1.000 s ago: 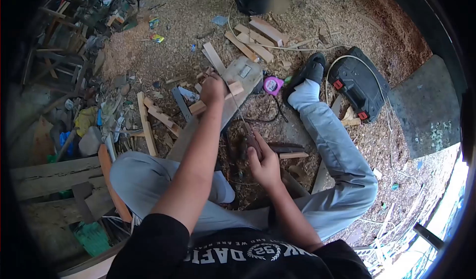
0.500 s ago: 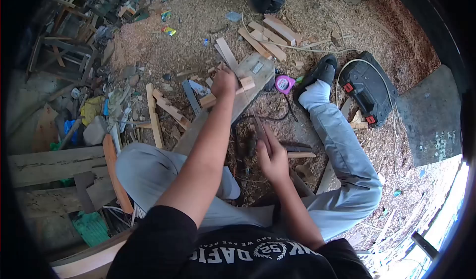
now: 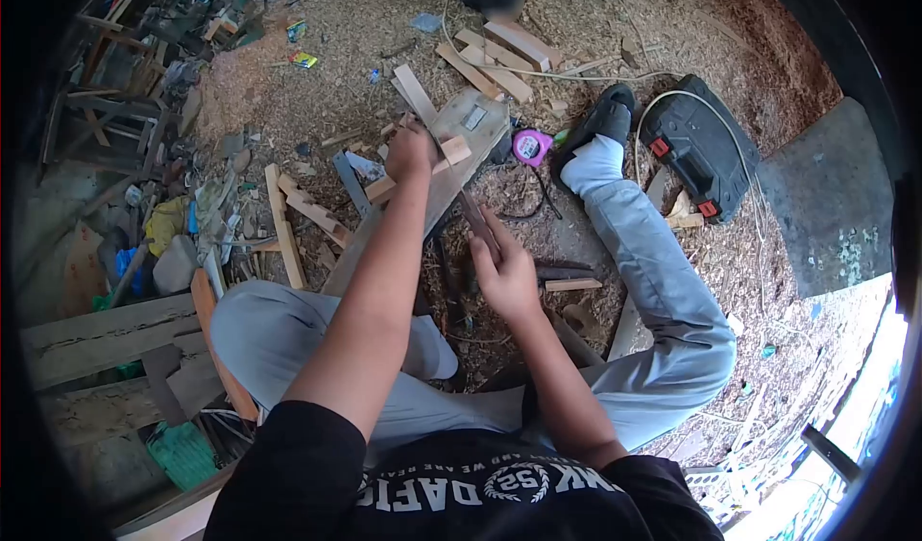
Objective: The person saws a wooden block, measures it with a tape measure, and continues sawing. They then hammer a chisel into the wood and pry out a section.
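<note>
My right hand (image 3: 506, 277) is closed round the brown handle of a long, narrow file-like tool (image 3: 477, 218). Its thin blade runs away from me, up and left, across a small wooden block (image 3: 455, 152). At the blade's far end my left hand (image 3: 410, 147) is closed, its fingertips largely hidden; it appears to hold that end. The block lies crosswise on a thick plank (image 3: 437, 195), partly covered by my left wrist. Just beyond my left hand, a pale wooden strip (image 3: 415, 92) rests with one end by the plank.
A pink tape measure (image 3: 530, 146) lies beside the plank, near my shoe (image 3: 597, 128). Several cut wood pieces (image 3: 495, 65) lie beyond. To the right sit a black tool case (image 3: 698, 147) and a trailing cable (image 3: 567, 77). Scrap clutter (image 3: 178, 262) fills the left side.
The view has shifted, moving the scene up and left. My right hand and the tool's handle are somewhat closer to the block. My left hand stays near the blade's far end.
</note>
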Action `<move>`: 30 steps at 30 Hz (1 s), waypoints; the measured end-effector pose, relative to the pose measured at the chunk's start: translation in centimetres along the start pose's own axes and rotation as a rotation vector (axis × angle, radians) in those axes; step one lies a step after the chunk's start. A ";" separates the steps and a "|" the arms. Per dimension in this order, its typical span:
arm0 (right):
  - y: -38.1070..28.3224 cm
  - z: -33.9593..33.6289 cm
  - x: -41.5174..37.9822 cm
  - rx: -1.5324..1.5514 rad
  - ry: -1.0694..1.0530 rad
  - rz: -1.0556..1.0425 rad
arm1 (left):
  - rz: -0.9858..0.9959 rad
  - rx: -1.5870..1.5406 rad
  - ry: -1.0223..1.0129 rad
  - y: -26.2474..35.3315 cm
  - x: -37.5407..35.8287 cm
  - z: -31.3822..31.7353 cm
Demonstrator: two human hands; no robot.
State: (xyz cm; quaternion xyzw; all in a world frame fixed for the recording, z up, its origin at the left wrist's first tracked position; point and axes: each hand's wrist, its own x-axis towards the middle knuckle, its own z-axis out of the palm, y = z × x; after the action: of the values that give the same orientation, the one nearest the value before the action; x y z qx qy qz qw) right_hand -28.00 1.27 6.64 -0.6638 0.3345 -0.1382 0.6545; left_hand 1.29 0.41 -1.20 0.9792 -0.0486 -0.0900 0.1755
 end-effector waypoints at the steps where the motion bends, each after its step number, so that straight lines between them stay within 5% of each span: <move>1: 1.1 -0.2 -2.1 0.008 0.083 -0.150 | -0.025 0.010 0.039 0.6 -0.9 -0.5; 4: 2.0 0.1 -1.7 -0.039 0.179 -0.325 | -0.025 -0.007 0.062 0.8 -1.1 -0.3; 8: -1.1 -0.2 0.3 -0.114 0.030 0.029 | 0.010 -0.007 0.010 0.3 -0.7 0.1; 11: 2.9 -0.2 -3.3 0.025 0.188 -0.254 | 0.008 0.007 0.039 0.5 -0.3 0.4; 16: 1.4 0.8 1.3 -0.050 0.101 -0.069 | 0.001 0.042 -0.011 0.2 -0.1 -0.2; 19: 2.6 -0.5 -2.2 0.031 0.155 -0.244 | -0.037 -0.026 -0.076 0.9 -0.5 -1.3; 27: 1.2 0.5 -0.3 -0.016 0.074 -0.088 | -0.050 0.033 -0.040 0.4 0.0 -0.1; 30: 1.9 -0.4 -2.4 0.015 0.121 -0.246 | -0.031 0.022 -0.004 0.4 0.4 0.0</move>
State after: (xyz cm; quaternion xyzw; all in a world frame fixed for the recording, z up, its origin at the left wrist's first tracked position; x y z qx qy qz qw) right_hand -30.52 2.55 5.48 -0.6852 0.2886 -0.2597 0.6162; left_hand 1.62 0.02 -1.14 0.9815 -0.0350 -0.0940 0.1632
